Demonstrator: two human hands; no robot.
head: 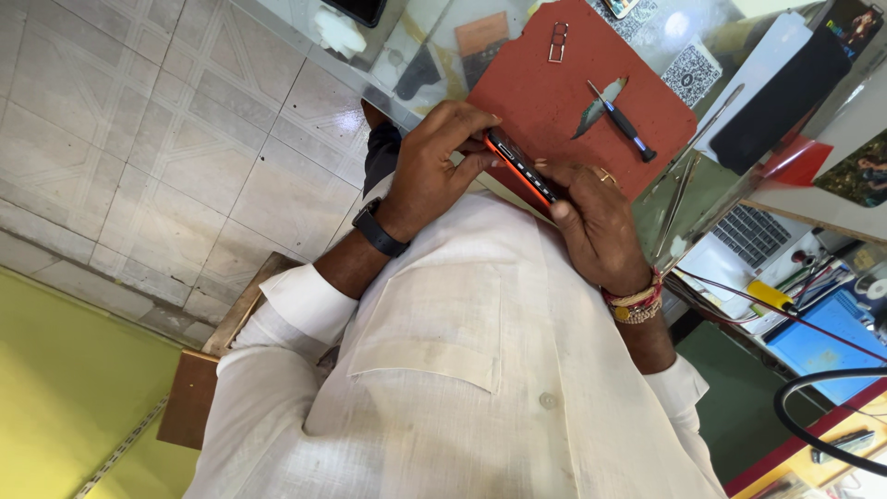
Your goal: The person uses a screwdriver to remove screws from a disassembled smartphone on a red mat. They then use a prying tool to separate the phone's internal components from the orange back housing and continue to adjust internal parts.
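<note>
Phone (522, 168) glossy orange plastic; mat (554, 102) matt red, rough

Orange-edged phone (522, 168), red-brown mat (554, 97), white shirt (480, 370), blk watch (377, 228).

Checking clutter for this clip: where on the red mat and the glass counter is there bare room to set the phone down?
The red mat is mostly bare: open between the small metal frame and the screwdriver, and ahead of the phone held by the left hand and right hand. Crowded: tweezers, laptop and tools to the right.
</note>
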